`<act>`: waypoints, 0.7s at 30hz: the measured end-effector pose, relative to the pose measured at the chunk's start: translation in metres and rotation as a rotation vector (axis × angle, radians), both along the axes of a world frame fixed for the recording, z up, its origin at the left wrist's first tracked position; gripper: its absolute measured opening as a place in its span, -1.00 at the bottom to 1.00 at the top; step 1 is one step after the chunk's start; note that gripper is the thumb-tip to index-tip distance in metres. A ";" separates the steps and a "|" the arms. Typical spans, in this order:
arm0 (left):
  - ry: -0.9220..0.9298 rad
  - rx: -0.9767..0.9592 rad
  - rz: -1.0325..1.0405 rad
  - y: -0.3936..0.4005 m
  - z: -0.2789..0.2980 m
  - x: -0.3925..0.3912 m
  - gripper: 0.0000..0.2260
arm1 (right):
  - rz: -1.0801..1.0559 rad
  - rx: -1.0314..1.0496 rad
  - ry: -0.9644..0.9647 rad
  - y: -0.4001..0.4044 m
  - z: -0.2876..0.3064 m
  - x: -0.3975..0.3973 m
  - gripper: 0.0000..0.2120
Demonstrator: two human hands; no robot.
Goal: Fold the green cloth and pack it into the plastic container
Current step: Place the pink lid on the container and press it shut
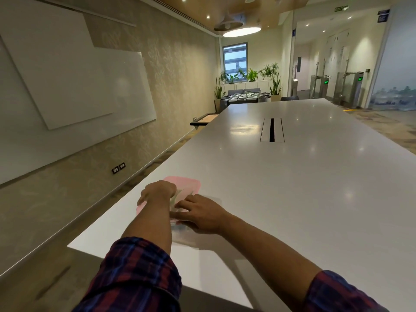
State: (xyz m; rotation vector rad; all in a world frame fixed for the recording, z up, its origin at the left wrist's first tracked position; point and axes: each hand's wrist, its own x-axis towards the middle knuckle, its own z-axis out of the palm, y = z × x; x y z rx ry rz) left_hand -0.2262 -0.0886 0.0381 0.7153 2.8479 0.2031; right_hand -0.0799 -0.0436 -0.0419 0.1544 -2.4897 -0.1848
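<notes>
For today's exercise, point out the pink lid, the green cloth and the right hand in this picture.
pink lid (189, 183), head view, on its far flat part beyond the hands.
green cloth (181, 194), head view, on the pale fold showing between the hands.
right hand (200, 213), head view, on the back of the hand.

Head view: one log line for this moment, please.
stage: packing | left hand: on pink lid | right hand: pressing cloth into container | table: white

Bright ceiling lamp and spotlights glare off the glossy white table; edges bend, hands slightly soft.
</notes>
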 end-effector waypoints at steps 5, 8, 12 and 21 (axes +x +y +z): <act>0.017 0.197 0.045 -0.011 -0.012 -0.021 -0.68 | -0.029 0.024 -0.005 0.001 0.001 0.002 -0.55; 0.007 0.316 0.063 -0.013 -0.019 -0.031 -0.73 | -0.034 -0.012 -0.054 -0.001 0.004 -0.002 -0.58; 0.022 0.409 0.081 -0.011 -0.025 -0.034 -0.83 | -0.032 -0.014 -0.077 0.001 0.003 -0.003 -0.59; -0.052 0.385 0.015 -0.014 -0.024 -0.060 -0.74 | -0.003 -0.104 -0.079 -0.008 -0.007 -0.004 -0.55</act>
